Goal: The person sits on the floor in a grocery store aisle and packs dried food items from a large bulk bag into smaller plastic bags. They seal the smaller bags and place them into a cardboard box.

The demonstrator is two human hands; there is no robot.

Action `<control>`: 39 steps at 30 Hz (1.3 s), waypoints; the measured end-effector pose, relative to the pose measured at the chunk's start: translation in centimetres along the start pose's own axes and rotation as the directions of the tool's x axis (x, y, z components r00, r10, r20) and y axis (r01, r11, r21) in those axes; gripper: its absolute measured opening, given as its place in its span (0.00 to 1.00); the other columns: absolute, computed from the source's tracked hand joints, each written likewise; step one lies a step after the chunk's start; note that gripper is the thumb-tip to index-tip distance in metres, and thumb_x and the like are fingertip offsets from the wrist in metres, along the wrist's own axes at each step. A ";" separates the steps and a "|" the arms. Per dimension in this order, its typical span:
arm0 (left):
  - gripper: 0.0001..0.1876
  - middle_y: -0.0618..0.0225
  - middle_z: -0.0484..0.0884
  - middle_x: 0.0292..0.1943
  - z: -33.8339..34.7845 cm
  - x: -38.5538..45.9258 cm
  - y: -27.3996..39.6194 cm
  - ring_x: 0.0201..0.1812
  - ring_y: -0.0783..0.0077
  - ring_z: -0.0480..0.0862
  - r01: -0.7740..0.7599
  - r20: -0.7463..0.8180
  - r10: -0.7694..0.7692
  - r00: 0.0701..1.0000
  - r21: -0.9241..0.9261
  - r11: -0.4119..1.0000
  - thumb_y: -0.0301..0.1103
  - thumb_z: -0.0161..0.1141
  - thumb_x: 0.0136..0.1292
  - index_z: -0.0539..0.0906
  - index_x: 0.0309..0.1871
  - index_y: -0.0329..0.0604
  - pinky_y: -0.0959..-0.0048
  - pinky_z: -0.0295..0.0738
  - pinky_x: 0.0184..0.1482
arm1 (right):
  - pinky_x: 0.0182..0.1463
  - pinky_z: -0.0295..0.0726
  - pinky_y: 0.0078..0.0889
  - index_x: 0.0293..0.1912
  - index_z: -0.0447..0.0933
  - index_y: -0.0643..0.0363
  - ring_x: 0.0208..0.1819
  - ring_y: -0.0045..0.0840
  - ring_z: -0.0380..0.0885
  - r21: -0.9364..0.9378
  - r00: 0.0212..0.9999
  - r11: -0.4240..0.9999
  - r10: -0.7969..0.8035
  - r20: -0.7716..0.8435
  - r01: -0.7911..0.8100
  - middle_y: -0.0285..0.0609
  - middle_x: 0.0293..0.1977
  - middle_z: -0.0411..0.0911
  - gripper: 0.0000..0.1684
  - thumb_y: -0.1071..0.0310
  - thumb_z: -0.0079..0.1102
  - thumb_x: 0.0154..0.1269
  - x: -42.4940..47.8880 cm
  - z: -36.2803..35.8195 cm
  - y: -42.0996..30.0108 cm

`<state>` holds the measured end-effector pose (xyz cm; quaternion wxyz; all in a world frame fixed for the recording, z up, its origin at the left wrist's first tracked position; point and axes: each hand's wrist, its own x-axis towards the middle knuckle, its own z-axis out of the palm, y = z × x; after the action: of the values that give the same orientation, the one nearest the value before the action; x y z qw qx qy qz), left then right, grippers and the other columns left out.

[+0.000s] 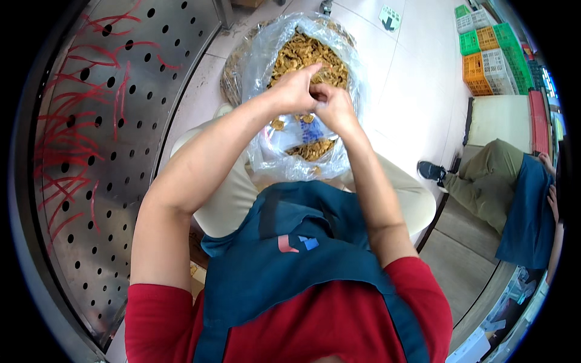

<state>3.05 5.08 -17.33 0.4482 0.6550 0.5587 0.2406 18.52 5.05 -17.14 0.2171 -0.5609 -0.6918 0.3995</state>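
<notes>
A large clear plastic bag stands open on the floor between my knees, filled with brown dried pieces that look like sliced dried food. My left hand is over the bag's mouth, its index finger stretched forward and its thumb close to the other hand. Touching or nearly touching it, my right hand has curled fingers, with a small pale bit at the fingertips. What the fingers pinch is hidden. Just below both hands lies a smaller clear plastic bag with blue printing, a few brown pieces showing on or in it.
On my left rises a perforated metal panel with red marks. Stacked plastic crates in green, orange and white stand at the far right. A co-worker's leg and dark shoe are to my right. A floor sticker lies ahead.
</notes>
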 end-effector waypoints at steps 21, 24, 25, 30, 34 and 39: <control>0.42 0.50 0.75 0.65 -5.2 -1.0 -3.3 0.27 0.74 0.83 0.034 -0.275 -0.010 0.961 0.082 0.996 0.19 0.58 0.49 0.61 0.73 0.30 0.72 0.80 0.36 | 0.59 0.74 0.46 0.60 0.68 0.53 0.58 0.44 0.66 -0.594 0.984 0.805 0.096 0.153 0.014 0.48 0.57 0.66 0.47 0.51 0.81 0.42 1.7 15.2 13.4; 0.42 0.51 0.72 0.68 -5.7 -0.8 -3.2 0.28 0.75 0.83 0.108 -0.235 -0.098 0.967 0.029 0.994 0.19 0.57 0.50 0.60 0.73 0.30 0.73 0.79 0.36 | 0.58 0.71 0.50 0.58 0.71 0.48 0.61 0.42 0.63 -0.605 0.967 0.761 -0.119 0.227 0.236 0.47 0.57 0.66 0.44 0.48 0.79 0.41 1.6 16.9 13.7; 0.42 0.51 0.71 0.69 -5.9 -1.0 -2.7 0.29 0.75 0.83 0.165 -0.204 -0.163 0.965 -0.005 0.986 0.19 0.57 0.50 0.60 0.73 0.30 0.74 0.79 0.37 | 0.58 0.71 0.50 0.58 0.71 0.46 0.62 0.41 0.63 -0.606 0.950 0.739 -0.161 0.266 0.295 0.47 0.57 0.66 0.44 0.47 0.78 0.41 1.9 17.3 13.8; 0.42 0.50 0.71 0.69 -6.0 -1.1 -2.3 0.30 0.77 0.83 0.159 -0.182 -0.157 0.971 -0.003 0.987 0.18 0.57 0.50 0.60 0.73 0.30 0.75 0.79 0.38 | 0.52 0.76 0.48 0.43 0.76 0.48 0.56 0.38 0.69 -0.611 0.845 0.601 -0.238 0.478 0.515 0.44 0.53 0.70 0.13 0.56 0.62 0.60 2.6 18.8 15.8; 0.42 0.51 0.70 0.70 -6.0 -1.0 -2.2 0.37 0.76 0.84 0.147 -0.167 -0.145 0.975 -0.001 0.989 0.18 0.57 0.50 0.60 0.73 0.30 0.76 0.79 0.40 | 0.45 0.80 0.42 0.45 0.76 0.49 0.52 0.39 0.73 -0.582 0.838 0.603 -0.385 0.387 0.546 0.44 0.51 0.72 0.10 0.65 0.53 0.63 2.5 18.9 18.6; 0.42 0.50 0.69 0.70 -5.7 -0.5 -2.6 0.45 0.73 0.83 0.217 -0.143 -0.213 0.967 0.012 0.976 0.17 0.57 0.49 0.60 0.73 0.30 0.76 0.79 0.43 | 0.45 0.83 0.42 0.48 0.77 0.50 0.50 0.38 0.77 -0.566 0.916 0.724 -0.260 0.305 0.394 0.40 0.47 0.76 0.14 0.65 0.57 0.61 3.9 18.0 19.5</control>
<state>-3.09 6.32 -16.65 0.4220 0.5781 0.6599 0.2285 15.71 4.22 -43.79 0.0174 -0.4250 -0.8904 0.1620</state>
